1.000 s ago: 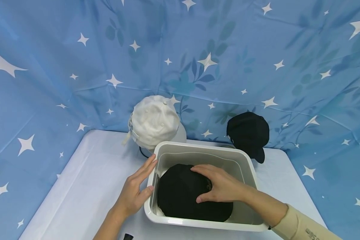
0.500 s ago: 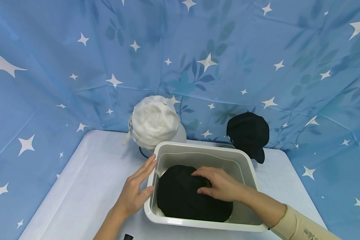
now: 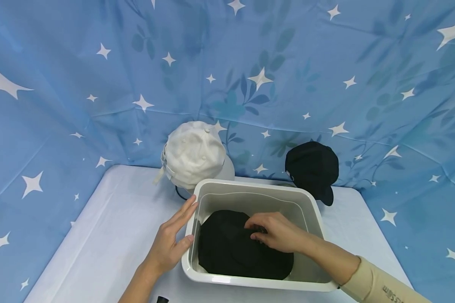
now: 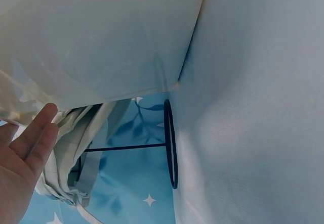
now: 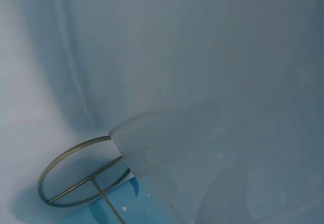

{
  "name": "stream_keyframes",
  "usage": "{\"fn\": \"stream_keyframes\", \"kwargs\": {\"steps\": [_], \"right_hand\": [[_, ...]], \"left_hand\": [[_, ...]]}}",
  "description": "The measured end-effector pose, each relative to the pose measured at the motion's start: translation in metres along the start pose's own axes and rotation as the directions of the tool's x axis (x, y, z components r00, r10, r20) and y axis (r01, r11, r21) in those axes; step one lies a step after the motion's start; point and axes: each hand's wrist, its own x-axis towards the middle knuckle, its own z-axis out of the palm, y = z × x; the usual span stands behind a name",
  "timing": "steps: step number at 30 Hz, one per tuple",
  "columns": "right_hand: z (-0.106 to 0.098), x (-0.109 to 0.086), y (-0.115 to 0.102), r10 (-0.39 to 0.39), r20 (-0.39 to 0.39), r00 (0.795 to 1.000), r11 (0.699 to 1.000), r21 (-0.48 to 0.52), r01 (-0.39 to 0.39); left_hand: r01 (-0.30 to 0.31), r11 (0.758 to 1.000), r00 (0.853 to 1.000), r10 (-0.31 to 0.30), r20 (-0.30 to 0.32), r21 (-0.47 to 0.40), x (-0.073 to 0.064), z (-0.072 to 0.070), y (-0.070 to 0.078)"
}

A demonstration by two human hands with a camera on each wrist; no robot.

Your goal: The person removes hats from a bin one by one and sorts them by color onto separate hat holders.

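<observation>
A black cap (image 3: pixel 231 248) lies inside a white plastic bin (image 3: pixel 261 286), crown toward the left. My right hand (image 3: pixel 277 231) reaches into the bin, its thumb and fingers drawn together on the cap's top and pinching the cloth. The part under the fingers is hidden. My left hand (image 3: pixel 172 235) rests against the bin's left rim with fingers straight; in the left wrist view, its fingers (image 4: pixel 38 138) lie beside the bin's outer wall (image 4: pixel 111 52). The right hand does not show in the right wrist view, where the bin's wall (image 5: pixel 217 107) fills most of the picture.
Behind the bin on the left, a white cap (image 3: pixel 195 155) hangs on a stand with a black wire base (image 4: pixel 170 143). At the back right is another black cap (image 3: pixel 312 168). A gold wire base (image 5: pixel 76 148) stands near the bin. A blue starry curtain (image 3: pixel 227 63) backs the table.
The thumb and fingers of my right hand have closed toward each other on the black cap in the bin. My left hand keeps its place at the rim.
</observation>
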Motion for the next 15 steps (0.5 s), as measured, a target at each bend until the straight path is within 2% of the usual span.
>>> {"fn": "stream_keyframes", "kwargs": {"steps": [15], "right_hand": [[-0.0031, -0.0018, 0.0032, -0.015, -0.083, 0.996, 0.998, 0.055, 0.020]], "left_hand": [[-0.009, 1.000, 1.000, 0.009, 0.001, 0.007, 0.0003, -0.0008, 0.0019]]}}
